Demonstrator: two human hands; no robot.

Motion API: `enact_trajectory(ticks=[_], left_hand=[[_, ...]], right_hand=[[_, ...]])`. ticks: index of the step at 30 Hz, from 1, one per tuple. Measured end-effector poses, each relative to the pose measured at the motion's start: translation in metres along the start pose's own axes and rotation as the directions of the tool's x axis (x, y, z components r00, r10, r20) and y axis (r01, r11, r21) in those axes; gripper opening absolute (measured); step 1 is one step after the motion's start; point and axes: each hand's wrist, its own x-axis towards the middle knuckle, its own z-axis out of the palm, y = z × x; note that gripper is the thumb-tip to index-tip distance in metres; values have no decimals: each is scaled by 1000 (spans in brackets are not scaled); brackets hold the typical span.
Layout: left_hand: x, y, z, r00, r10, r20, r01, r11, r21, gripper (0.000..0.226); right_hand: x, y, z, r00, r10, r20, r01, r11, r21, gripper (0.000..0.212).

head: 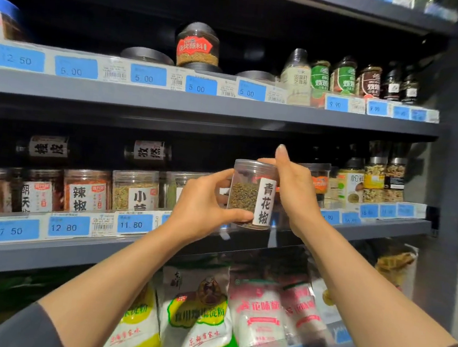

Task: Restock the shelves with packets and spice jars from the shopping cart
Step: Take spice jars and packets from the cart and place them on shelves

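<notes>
At the centre of the frame, a person holds a clear plastic spice jar (251, 194) of green peppercorns upright in front of the middle shelf (380, 227). The left hand (204, 204) curls its fingers and thumb round the jar's lower body; the right hand (295, 188) cups the jar's right side, its thumb raised above the lid. The jar looks light, rigid and smooth-walled, so it may slip; a hold round the body with a finger under the base seems safest. It is roughly two-thirds full, so the loose contents would shift if it were tipped. To the left of centre, jars of chilli (87, 191) and fennel (135, 190) stand in a tight row behind a raised strip of price tags (135, 223) that the jar must clear. The open room seems to be the gap directly behind the jar. In the lower centre hang white packets (199, 311).
</notes>
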Motion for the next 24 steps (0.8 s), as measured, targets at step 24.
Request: enact_trajectory(ticks=[24], left_hand=[[-162,-68,-220,890,-266,-371,261,963,-64,61]], right_hand=[[-53,-105,234,814,-292,503,220,955,199,66]])
